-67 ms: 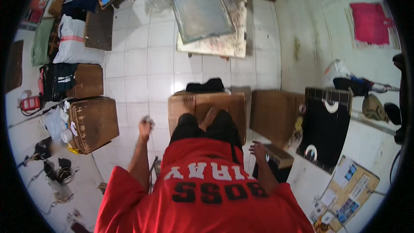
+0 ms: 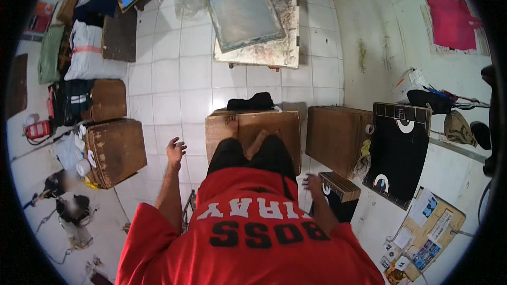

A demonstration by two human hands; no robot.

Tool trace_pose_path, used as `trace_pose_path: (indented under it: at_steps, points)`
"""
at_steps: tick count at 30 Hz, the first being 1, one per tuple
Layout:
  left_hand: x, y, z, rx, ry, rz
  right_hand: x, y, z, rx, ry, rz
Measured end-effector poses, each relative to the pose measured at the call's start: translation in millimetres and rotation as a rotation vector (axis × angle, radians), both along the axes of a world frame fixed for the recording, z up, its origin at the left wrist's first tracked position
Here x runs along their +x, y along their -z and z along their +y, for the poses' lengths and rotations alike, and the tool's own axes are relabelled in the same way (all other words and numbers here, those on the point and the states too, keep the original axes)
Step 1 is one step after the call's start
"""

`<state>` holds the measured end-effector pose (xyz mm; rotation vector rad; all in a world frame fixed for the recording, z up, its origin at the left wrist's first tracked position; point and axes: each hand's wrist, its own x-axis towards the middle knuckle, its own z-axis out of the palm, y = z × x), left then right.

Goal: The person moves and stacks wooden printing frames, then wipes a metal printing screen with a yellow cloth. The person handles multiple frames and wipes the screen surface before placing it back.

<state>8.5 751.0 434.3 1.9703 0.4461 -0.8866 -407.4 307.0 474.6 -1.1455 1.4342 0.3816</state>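
Over the tiled floor to the left of my legs hangs my left hand [image 2: 175,151], its fingers loosely spread and nothing in them. My right hand [image 2: 312,182] is low at my right side, beside a dark box with brown edges [image 2: 343,187]; its fingers are bent but apart, and I see nothing held. Between the hands, my bare feet rest on a brown cardboard-like stack [image 2: 288,126]. A black cloth-like item [image 2: 251,101] lies at that stack's far edge.
Ahead stands a low stained table [image 2: 291,16] with a framed screen [image 2: 245,16] on it. Brown stacked boards [image 2: 119,150] are on the left, another brown stack [image 2: 335,140] on the right. Beyond that leans a black printed panel [image 2: 396,153].
My left hand has shifted slightly left and up, and its fingers have spread. My right hand has moved a little, its fingers now more bent. The view has shifted slightly.
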Motion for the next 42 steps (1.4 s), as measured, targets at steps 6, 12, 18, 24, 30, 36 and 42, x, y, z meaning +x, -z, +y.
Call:
trace_pose_path:
  at_steps: [6, 12, 18, 24, 30, 36, 42]
  points:
    - [-6.5, -21.8, -68.0, -0.204, -0.135, -0.037, -22.9, 13.9, -9.7, 0.204, -0.193, 0.065]
    - [-103.1, 8.3, -68.8, -0.043, 0.181, 0.621, -32.5, 12.7, -49.9, 0.117, 0.004, 0.03]
    - [-80.4, 4.2, -84.7, 0.032, -0.005, 0.102, -28.8, 23.6, -61.2, -0.022, -0.021, 0.004]
    - [-96.9, -44.6, -106.9, -0.153, -0.206, 0.032, 7.1, 35.3, -106.2, 0.193, -0.307, 0.075]
    - [-184.8, -31.4, -110.7, -0.124, -0.348, 0.354, 37.6, 63.7, -150.7, -0.037, -0.17, -0.144]
    - [-190.0, -23.3, -100.6, -0.139, -0.145, 0.219, -12.7, 74.7, -130.2, -0.042, -0.284, -0.221]
    - [-222.9, -22.4, -41.7, -0.048, -0.464, 0.176, -32.9, 67.5, -121.0, 0.283, -0.789, 0.228]
